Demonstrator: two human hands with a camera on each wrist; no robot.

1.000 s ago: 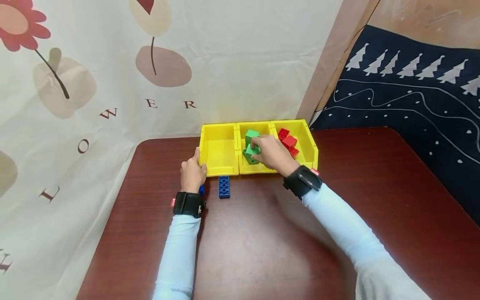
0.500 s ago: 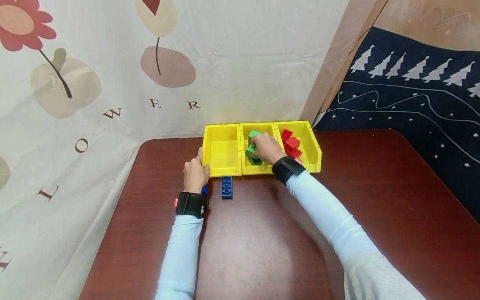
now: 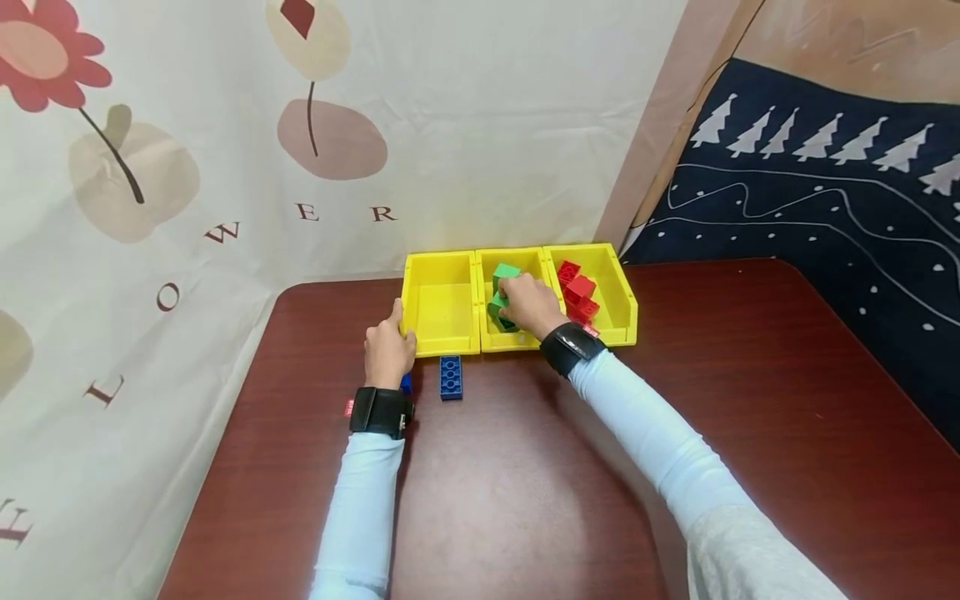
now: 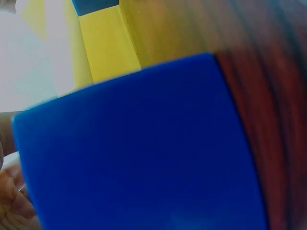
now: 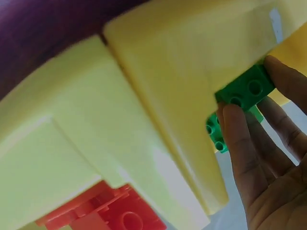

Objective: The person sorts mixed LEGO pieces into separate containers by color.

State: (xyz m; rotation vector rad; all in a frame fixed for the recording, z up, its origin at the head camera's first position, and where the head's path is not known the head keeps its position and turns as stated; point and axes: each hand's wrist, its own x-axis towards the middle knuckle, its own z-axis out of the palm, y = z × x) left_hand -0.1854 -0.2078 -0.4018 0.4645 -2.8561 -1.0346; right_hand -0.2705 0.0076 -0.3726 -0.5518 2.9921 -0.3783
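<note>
My left hand [image 3: 386,354] is at the near left corner of the left yellow bin [image 3: 441,308], its straight index finger against the side wall and the thumb by the front edge. Partly hidden beside the left wrist is a blue toy brick [image 3: 406,383], which fills much of the left wrist view. Inside the middle yellow bin [image 3: 525,340], my right hand [image 3: 532,305] pinches a green toy brick [image 5: 245,88] between thumb and fingers. Another green brick [image 3: 506,271] shows at the back of that bin, and more green lies partly behind the fingers.
Red bricks [image 3: 580,290] lie in the right yellow bin [image 3: 618,321]. One dark blue brick [image 3: 451,377] rests on the brown table [image 3: 480,500] in front of the left bin. Behind the bins hangs a pale printed cloth [image 3: 480,150], with a dark blue one [image 3: 810,200] at right.
The right wrist and forearm have swung a little left while the fingers stay among the green bricks. My left hand keeps its place at the bin, and the view has shifted slightly.
</note>
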